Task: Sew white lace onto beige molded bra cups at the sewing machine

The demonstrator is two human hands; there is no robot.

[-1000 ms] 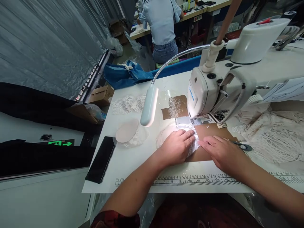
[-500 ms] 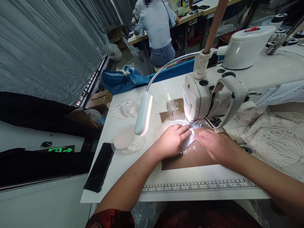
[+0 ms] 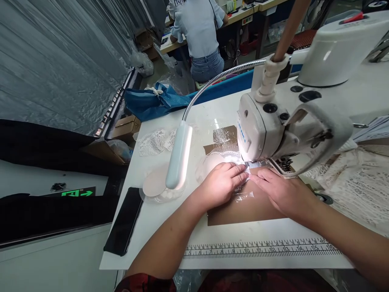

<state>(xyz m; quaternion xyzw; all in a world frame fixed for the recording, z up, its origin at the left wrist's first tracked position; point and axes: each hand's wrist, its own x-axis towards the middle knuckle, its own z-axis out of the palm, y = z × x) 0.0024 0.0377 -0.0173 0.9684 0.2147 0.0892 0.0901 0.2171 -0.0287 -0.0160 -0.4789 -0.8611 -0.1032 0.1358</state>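
Observation:
A white sewing machine (image 3: 258, 125) stands over the table, its needle area brightly lit. White lace fabric with a rounded pale cup (image 3: 212, 160) lies beside the needle. My left hand (image 3: 223, 182) presses flat on this fabric, fingers extended towards the needle and partly over the lace. Just right of it, my right hand (image 3: 276, 188) rests with its fingertips at the fabric's edge, over the brown sheet (image 3: 243, 209). The fingertips of both hands nearly meet in front of the presser foot. Their undersides are hidden.
A lamp (image 3: 179, 156) hangs left of the machine. Lace pieces (image 3: 152, 142), a round pad (image 3: 156, 183) and a black phone (image 3: 124, 221) lie at left. More lace (image 3: 358, 182) is piled at right. A ruler strip (image 3: 261, 249) runs along the front. A person (image 3: 202, 36) sits beyond.
The view has shifted a little, with the machine looking larger. The lace between my hands has moved slightly towards the needle, and less of it shows below my fingers. Both hands remain on the work.

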